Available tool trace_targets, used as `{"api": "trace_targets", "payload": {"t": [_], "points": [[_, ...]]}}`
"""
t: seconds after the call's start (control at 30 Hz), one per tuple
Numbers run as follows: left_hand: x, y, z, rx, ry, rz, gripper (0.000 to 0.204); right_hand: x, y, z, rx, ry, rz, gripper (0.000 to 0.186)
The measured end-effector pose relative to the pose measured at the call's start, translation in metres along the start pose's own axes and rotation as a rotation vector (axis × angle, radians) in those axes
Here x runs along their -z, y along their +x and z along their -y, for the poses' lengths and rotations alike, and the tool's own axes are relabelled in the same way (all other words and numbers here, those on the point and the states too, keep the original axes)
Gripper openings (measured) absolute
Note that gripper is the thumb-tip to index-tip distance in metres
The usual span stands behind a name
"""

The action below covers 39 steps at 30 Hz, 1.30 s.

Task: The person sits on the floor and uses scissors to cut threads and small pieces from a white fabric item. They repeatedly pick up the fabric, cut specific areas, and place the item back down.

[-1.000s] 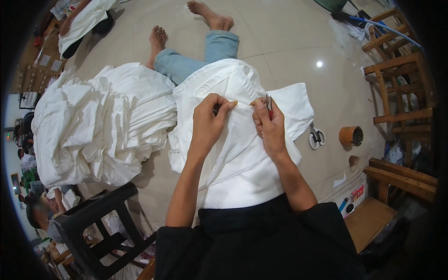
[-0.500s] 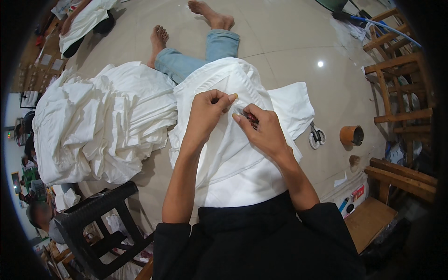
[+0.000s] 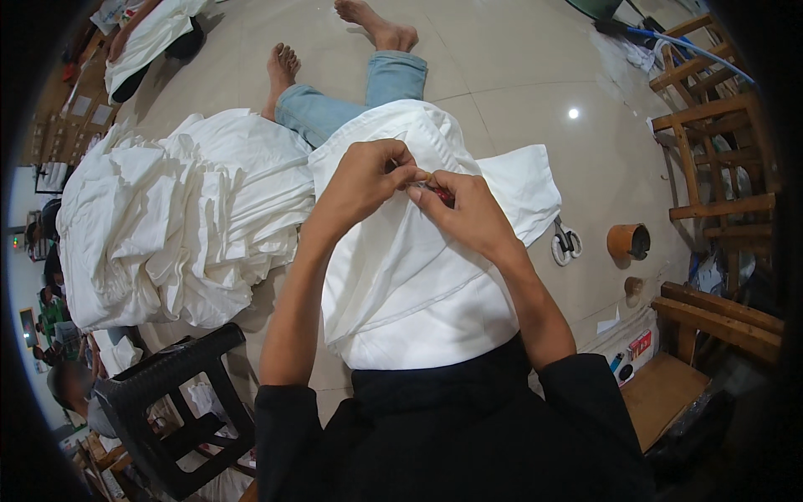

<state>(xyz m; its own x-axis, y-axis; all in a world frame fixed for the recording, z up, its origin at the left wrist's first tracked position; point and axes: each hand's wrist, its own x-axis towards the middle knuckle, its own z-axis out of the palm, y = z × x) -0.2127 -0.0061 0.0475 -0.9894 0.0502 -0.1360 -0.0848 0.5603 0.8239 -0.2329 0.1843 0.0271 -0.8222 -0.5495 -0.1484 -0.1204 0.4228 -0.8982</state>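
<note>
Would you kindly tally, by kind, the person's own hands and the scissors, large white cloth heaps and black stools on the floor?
Hands (left hand, right hand): 2
Scissors: 1
Large white cloth heap: 1
Black stool: 1
Total: 5

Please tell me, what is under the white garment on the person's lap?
Light-blue trouser legs come out from under the far edge of the white garment, with bare feet beyond. The upper legs, and anything else beneath it, are covered and cannot be seen.
</note>
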Motion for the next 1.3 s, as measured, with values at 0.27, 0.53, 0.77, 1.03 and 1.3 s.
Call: {"api": "trace_targets", "payload": {"t": [0.27,0.53,0.77,1.03,1.3], "points": [[0.004,0.009,0.002,-0.010,-0.023,0.127,0.013,0.005,0.007,-0.014,-0.001,0.142,0.094,0.037],[0.004,0.010,0.010,0.026,-0.202,0.135,0.015,0.005,0.000,-0.023,0.030,0.195,0.132,0.032],[-0.001,0.006,0.011,0.026,-0.244,0.086,0.016,-0.014,-0.016,-0.036,-0.061,0.354,-0.109,0.036],[-0.004,0.003,0.006,-0.016,-0.105,0.042,0.016,-0.014,-0.011,-0.015,-0.044,0.145,-0.156,0.041],[-0.008,0.003,0.007,-0.075,-0.135,-0.005,0.021,-0.011,-0.010,-0.017,-0.010,0.120,-0.121,0.039]]}}
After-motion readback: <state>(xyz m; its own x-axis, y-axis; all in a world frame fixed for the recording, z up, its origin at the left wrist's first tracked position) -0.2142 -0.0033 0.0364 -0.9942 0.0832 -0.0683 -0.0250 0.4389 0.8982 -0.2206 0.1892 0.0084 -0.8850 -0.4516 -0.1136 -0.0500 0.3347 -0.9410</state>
